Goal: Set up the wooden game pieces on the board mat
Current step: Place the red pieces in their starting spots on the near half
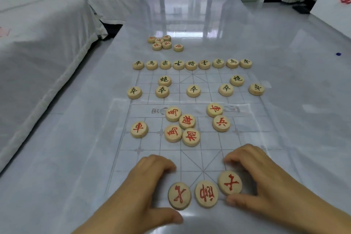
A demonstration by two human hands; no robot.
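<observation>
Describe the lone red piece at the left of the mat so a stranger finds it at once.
On the board mat, look at the near half, where red-lettered pieces lie loose. The lone piece sits near the mat's left edge, left of the cluster of four; unlike them, it touches nothing.

Bright, even light; glare on glossy table (266,47)
</observation>
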